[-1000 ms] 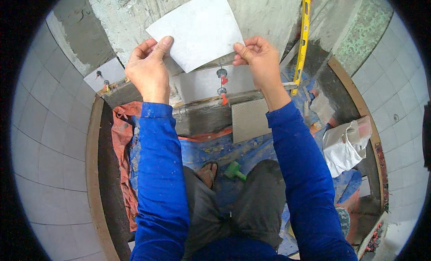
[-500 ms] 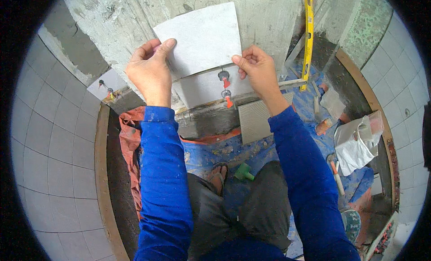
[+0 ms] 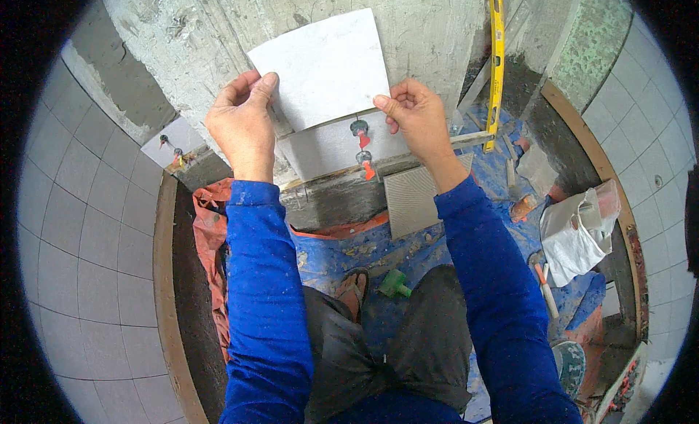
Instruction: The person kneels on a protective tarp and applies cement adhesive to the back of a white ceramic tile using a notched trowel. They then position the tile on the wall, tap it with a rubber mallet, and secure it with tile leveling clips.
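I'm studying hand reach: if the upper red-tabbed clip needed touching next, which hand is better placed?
Probably the right hand: it holds the white tile near its lower right corner, close to the upper red-tabbed clip. The left hand holds the tile's left edge, farther from that clip.

A green object (image 3: 395, 283) is lying on a blue sheet (image 3: 331, 258), while a white bag (image 3: 569, 250) is sitting farther right.
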`<state>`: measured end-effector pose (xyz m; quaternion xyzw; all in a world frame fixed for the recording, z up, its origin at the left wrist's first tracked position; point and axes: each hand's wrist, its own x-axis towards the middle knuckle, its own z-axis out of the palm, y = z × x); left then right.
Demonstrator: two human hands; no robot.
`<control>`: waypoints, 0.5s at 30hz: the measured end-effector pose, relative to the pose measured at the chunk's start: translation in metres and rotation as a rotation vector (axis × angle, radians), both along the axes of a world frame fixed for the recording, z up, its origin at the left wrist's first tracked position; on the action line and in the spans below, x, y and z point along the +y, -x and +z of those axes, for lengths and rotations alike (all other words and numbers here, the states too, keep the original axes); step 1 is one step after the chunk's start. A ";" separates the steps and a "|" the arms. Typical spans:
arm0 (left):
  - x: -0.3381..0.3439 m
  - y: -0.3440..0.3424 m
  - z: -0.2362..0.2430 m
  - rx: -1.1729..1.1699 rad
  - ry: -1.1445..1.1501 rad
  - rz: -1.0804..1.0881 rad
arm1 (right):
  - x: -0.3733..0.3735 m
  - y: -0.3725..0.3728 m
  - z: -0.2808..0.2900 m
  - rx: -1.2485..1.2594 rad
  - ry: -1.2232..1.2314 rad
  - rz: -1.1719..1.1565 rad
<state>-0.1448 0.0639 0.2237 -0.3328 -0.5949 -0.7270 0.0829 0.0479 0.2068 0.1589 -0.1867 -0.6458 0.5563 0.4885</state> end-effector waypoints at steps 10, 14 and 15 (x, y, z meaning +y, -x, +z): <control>-0.002 0.000 -0.005 0.104 0.156 0.054 | 0.019 0.010 -0.023 -0.066 -0.043 -0.031; -0.006 0.004 -0.011 0.061 0.150 0.045 | 0.019 0.020 -0.035 -0.138 -0.057 -0.095; -0.007 0.006 -0.012 0.078 0.166 0.074 | 0.019 0.024 -0.037 -0.148 -0.087 -0.106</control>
